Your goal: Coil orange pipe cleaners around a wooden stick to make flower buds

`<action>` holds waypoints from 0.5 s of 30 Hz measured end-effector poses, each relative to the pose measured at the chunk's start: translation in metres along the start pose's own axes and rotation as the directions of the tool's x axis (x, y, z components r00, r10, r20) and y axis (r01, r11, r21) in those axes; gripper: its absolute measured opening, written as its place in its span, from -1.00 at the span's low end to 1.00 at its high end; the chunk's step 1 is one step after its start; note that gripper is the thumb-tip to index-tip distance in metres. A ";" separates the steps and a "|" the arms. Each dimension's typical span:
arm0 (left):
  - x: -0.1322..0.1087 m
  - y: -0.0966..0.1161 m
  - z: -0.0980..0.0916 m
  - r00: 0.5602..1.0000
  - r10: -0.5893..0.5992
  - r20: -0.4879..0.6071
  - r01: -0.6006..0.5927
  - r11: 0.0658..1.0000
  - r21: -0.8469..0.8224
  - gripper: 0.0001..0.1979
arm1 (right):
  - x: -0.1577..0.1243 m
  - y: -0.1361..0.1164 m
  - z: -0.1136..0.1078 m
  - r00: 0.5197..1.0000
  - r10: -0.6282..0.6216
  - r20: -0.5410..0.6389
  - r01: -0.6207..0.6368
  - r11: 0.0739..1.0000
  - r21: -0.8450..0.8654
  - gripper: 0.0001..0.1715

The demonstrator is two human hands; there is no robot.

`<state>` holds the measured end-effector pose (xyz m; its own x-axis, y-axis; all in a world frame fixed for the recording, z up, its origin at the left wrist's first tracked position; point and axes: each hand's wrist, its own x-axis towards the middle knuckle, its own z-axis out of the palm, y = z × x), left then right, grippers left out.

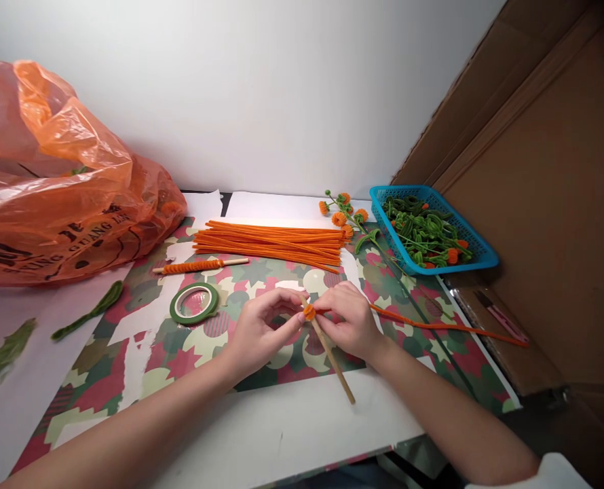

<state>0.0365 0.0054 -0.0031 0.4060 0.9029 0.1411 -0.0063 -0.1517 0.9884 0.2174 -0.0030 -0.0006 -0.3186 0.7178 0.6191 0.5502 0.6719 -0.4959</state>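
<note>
My left hand [261, 329] pinches the top of a wooden stick [335, 363] that slants toward me over the patterned mat [129, 353]. A small coil of orange pipe cleaner [309, 312] is wound around the stick near its tip. My right hand [350, 319] is closed on the same pipe cleaner, whose long tail [449, 327] trails off to the right. Both hands meet at the coil.
A bundle of orange pipe cleaners [271, 243] lies behind my hands, with a second wrapped stick [200, 266] and a roll of green tape [195, 303] to the left. A blue basket [480, 248] of green pieces, finished orange flower stems [345, 217], an orange plastic bag [62, 197] and a cardboard wall [546, 176] surround the mat.
</note>
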 end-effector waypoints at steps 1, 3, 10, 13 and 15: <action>0.000 0.000 0.000 1.000 0.002 0.010 -0.002 1.000 -0.004 -0.88 | 0.000 0.000 0.000 1.000 0.004 0.002 -0.004 1.000 0.003 -0.89; -0.001 0.000 0.000 1.000 0.020 0.016 -0.020 1.000 -0.016 -0.84 | 0.000 0.000 0.000 1.000 0.024 0.000 -0.024 1.000 0.003 -0.89; -0.004 -0.004 0.001 0.978 0.201 -0.052 -0.189 0.966 0.176 -0.74 | -0.003 0.002 0.004 0.997 0.084 -0.001 -0.084 0.996 -0.030 -0.88; -0.003 -0.005 0.000 0.962 0.265 -0.062 -0.242 0.938 0.250 -0.73 | -0.004 0.001 0.006 0.994 0.107 0.009 -0.107 0.994 -0.032 -0.87; -0.002 -0.005 0.000 0.954 0.295 -0.061 -0.266 0.920 0.287 -0.75 | -0.003 -0.001 0.007 0.992 0.128 0.014 -0.127 0.991 -0.030 -0.83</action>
<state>0.0360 0.0039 -0.0086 0.3295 0.8408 0.4295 0.1487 -0.4955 0.8558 0.2129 -0.0047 -0.0066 -0.2563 0.8001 0.5424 0.6094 0.5693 -0.5518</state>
